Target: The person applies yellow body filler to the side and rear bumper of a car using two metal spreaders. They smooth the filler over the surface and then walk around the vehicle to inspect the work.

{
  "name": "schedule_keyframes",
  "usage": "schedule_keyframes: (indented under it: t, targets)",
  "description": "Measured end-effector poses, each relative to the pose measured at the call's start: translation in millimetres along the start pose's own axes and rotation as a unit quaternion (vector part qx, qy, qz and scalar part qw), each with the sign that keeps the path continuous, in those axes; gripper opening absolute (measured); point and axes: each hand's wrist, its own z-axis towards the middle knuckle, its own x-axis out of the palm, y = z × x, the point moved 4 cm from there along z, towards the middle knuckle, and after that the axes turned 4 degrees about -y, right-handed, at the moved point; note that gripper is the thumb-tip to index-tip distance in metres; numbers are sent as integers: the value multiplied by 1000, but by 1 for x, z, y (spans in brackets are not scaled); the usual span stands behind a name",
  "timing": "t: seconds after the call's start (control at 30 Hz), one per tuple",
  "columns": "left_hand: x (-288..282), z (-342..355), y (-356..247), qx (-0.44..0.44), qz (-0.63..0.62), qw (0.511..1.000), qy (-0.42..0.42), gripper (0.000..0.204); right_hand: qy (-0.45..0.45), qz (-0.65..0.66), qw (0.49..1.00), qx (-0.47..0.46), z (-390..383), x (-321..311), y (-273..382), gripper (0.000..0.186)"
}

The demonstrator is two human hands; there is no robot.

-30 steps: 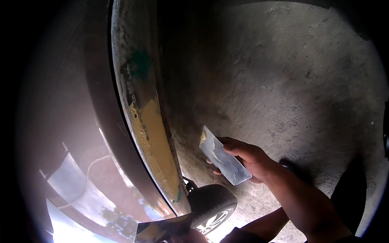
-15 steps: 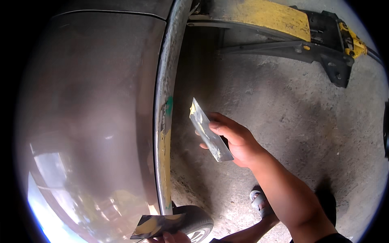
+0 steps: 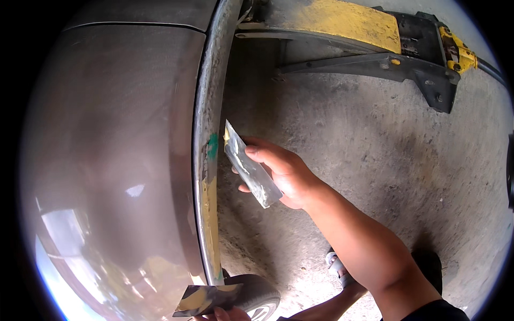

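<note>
My right hand (image 3: 278, 167) is closed around a flat metal putty spreader (image 3: 248, 165), its thumb on the upper face. Cream-yellow filler smears the spreader's blade, thickest at the far corner. The blade tip is close to the car's sill (image 3: 209, 128) and looks apart from it. Along the sill run bare grey metal, a green patch (image 3: 212, 146) and a strip of yellowish filler (image 3: 210, 214). At the bottom edge my left hand (image 3: 227, 314) grips a dark flat mixing board (image 3: 206, 299) with filler smeared on it; part of that hand is cut off.
A brown car door (image 3: 118, 117) fills the left side. Below the sill's near end is a wheel (image 3: 262, 294). A yellow and black lift arm (image 3: 348, 24) lies across the far side. My sandalled foot (image 3: 338, 265) stands on the concrete floor (image 3: 353, 139).
My right hand has carried the spreader left, toward the sill and slightly farther from me. The view has shifted a little. My left hand keeps its hold on the board.
</note>
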Motion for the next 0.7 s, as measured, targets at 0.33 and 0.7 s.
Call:
schedule_keyframes:
  t: [0.33, 0.7]
  targets:
    - [11, 2, 1, 24, 2, 999, 27, 59, -67, -332, 909, -244, -1, 47, 0, 44]
    - [17, 4, 2, 62, 11, 997, 46, 59, -47, -105, 993, -19, 17, -2, -6, 51]
